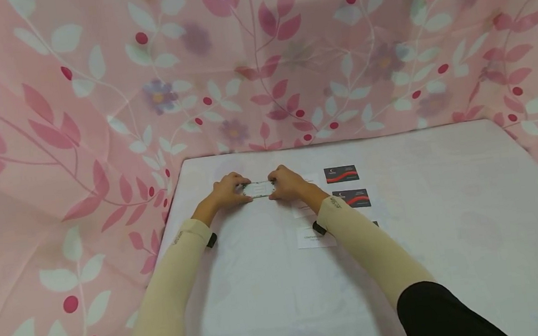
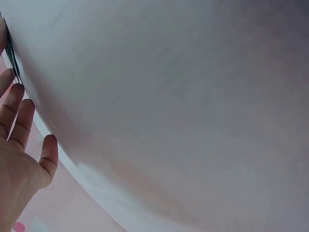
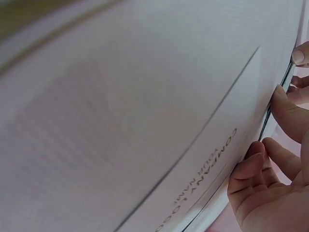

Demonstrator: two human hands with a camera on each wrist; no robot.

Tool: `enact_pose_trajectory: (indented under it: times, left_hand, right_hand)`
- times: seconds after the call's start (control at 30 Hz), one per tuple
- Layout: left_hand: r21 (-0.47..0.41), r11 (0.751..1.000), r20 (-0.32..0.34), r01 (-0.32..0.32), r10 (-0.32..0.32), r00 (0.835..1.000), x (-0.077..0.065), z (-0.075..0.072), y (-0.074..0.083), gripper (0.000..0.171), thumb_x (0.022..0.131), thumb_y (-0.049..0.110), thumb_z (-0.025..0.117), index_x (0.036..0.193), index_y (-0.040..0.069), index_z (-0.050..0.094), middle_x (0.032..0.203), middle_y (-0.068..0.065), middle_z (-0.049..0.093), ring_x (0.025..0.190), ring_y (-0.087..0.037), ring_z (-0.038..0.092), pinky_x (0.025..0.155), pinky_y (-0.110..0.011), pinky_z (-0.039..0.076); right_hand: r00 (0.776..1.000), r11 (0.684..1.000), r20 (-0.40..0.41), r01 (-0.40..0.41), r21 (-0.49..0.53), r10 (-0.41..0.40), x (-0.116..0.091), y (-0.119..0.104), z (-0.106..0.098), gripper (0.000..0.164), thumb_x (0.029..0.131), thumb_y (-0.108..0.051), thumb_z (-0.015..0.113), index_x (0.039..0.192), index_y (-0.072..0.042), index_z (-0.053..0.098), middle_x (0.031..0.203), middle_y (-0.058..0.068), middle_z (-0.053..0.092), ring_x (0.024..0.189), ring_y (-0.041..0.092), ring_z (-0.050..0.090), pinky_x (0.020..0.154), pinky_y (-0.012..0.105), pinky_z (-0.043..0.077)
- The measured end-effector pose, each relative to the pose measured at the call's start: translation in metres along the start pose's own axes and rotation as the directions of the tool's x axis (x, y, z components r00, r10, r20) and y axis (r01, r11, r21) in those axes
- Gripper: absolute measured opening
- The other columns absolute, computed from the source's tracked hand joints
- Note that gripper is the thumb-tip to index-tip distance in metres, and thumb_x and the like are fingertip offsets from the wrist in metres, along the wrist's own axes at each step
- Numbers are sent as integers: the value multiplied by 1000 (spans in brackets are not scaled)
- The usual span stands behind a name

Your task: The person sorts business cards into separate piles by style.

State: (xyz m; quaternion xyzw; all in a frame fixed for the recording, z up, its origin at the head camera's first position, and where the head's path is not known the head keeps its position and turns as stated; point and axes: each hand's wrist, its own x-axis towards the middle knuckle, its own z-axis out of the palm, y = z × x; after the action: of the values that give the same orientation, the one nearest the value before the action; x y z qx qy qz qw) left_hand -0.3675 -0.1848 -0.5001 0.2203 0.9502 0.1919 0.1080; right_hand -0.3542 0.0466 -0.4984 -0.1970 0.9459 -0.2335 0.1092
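Observation:
A small white card with a green leafy border is held between my two hands over the far left part of the table. My left hand pinches its left end, thumb at the near corner and fingers at the far one. At the opposite end my right hand grips the card in the same way. The right wrist view shows it edge-on as a thin dark line between the fingertips. In the left wrist view, dark thin edges lie at the left fingertips.
Beneath my right forearm lie white cards, the nearest a lettered card, partly covered by the arm. To their right is a column of black cards with a red stripe, the nearest mostly hidden. A white cloth covers the table; pink floral fabric hangs behind.

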Motion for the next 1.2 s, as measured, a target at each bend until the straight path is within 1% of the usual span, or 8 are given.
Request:
enact_pose_trajectory:
  times: [0.23,0.4,0.57,0.67,0.87,1.2]
  left_hand:
    - [-6,1000,-12,-6,6,1000,0,0,-1,57,83,37,78,132,13,62,133,-13,54,122,-31,50,98,-56,32]
    - [-9,1000,-15,-10,10,1000,-1,0,-1,57,83,37,78,132,13,62,132,-14,54,122,-31,51,98,-57,33]
    - [-23,1000,-6,-8,8,1000,-2,-1,-2,57,84,37,78,132,12,62,130,-14,55,121,-30,52,98,-57,33]
    - [-35,999,-7,-15,15,1000,-3,-2,-1,57,83,35,78,131,10,62,129,-15,55,121,-31,51,97,-57,33]
    - [-10,1000,4,-6,6,1000,-3,-2,-2,56,84,38,77,132,12,62,129,-14,54,120,-30,50,99,-55,32]
    - [3,1000,18,9,-9,1000,-2,-3,-2,57,84,36,77,134,12,61,133,-14,55,123,-32,51,101,-58,33]
  right_hand:
    - [1000,1000,-8,22,17,-22,1,3,1,62,83,-30,79,136,-5,57,132,15,52,119,26,54,107,39,42]
    - [999,999,-11,40,30,-39,3,6,2,62,84,-30,79,136,-5,57,133,16,52,122,26,54,108,39,41]
    - [999,998,-7,33,52,-33,3,9,4,63,84,-30,79,137,-6,57,136,16,51,126,27,52,110,40,39]
    - [999,998,-14,31,63,-30,3,9,5,62,83,-30,80,136,-7,58,136,15,51,125,27,53,109,40,40]
    - [1000,995,-24,22,100,-20,1,8,3,61,82,-27,81,135,-6,59,134,15,52,123,27,53,108,40,40]
    - [1000,993,-18,13,121,-11,1,7,4,60,82,-27,81,135,-7,60,135,14,51,123,26,53,108,39,40]
